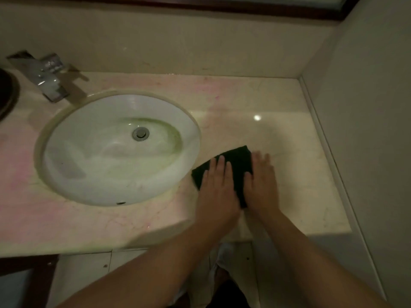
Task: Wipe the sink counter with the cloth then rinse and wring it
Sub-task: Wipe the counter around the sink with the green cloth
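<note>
A dark folded cloth lies flat on the pale marble counter, just right of the oval white sink. Both my hands press down on it with flat fingers. My left hand covers the cloth's left and near part. My right hand rests on its right edge, partly on the counter, and looks blurred. The sink holds greenish staining around its metal drain.
A chrome faucet stands behind the sink at the upper left. A dark round object sits at the left edge. Walls close the counter off at the back and right. The counter's front edge runs below my wrists.
</note>
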Demonstrator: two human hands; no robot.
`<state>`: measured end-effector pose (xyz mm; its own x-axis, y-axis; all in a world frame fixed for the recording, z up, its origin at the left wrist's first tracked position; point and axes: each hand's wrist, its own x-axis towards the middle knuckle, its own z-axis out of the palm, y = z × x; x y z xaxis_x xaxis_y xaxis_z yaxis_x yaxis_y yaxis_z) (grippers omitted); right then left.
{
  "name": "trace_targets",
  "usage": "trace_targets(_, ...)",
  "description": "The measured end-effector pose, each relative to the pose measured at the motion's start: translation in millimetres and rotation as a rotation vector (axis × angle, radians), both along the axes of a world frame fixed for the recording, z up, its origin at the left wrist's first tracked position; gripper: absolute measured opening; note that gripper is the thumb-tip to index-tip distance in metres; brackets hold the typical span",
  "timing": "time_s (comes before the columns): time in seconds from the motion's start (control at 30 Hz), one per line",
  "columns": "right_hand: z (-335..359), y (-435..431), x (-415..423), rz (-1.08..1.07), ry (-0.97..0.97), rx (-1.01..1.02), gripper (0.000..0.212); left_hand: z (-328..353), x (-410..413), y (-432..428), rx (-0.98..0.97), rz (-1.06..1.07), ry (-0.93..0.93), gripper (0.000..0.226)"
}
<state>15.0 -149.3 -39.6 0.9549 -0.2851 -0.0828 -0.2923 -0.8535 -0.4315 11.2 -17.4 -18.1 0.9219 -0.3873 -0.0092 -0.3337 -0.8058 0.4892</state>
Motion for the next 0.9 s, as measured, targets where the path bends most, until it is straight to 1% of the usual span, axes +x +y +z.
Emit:
trace_targets(0.07,-6.4,-41.1,4.9,-0.085,0.098,-0.118,0.058,-9.2,10.4,-43.2,0.144,0.068,0.118,0.072)
trace_targets(0.17,-17.1,-78.3,26.9,-0.04,0.157,-0.207,0.062,-25.5,24.9,-66.6,0.339,0.088,0.11,0.077)
trace_targets(0.23,-17.9,-88.3,51.8,-0.021,0.143,-0.244,0.068,-30.0,52.6,-68.9,0.357,0.086,0.099,0.077)
trace_targets(0.3,-16.5,-93.3,81.6,-0.029,0.119,-0.26,0.071,-28.2,91.2,-65.8,0.352,0.145,0.06,0.077)
trace_targets(0.4,-17.8,-101.5,118.0,-0.056,0.099,-0.295,0.075,-27.8,153.3,-66.2,0.412,0.217,0.064,0.077)
trace_targets(0.5,-18.7,-102.6,123.5,-0.042,0.116,-0.347,0.077,-27.7,212.3,-73.7,0.467,0.306,0.039,0.077)
trace_targets(0.57,-17.0,-101.8,123.7,-0.035,0.119,-0.356,0.076,-24.8,233.3,-75.4,0.49,0.329,0.03,0.077)
trace_targets(0.63,-13.7,-100.9,123.9,-0.034,0.146,-0.347,0.075,-20.0,220.9,-80.7,0.487,0.218,0.017,0.076)
trace_targets(0.7,-12.6,-99.4,124.4,-0.026,0.163,-0.364,0.074,-18.9,177.8,-91.9,0.447,-0.025,-0.004,0.075)
trace_targets(0.77,-11.3,-98.5,122.7,-0.022,0.183,-0.372,0.071,-18.2,137.7,-96.9,0.401,-0.235,0.028,0.073)
trace_targets(0.8,-10.0,-98.5,122.2,-0.019,0.185,-0.365,0.07,-20.7,132.3,-91.5,0.388,-0.27,0.027,0.073)
trace_targets(0.83,-8.9,-98.4,123.1,-0.018,0.188,-0.349,0.068,-23.0,134.4,-81.0,0.375,-0.238,0.015,0.074)
trace_targets(0.9,-7.7,-96.0,131.0,-0.037,0.193,-0.304,0.069,-25.9,153.4,-51.3,0.359,-0.034,-0.012,0.077)
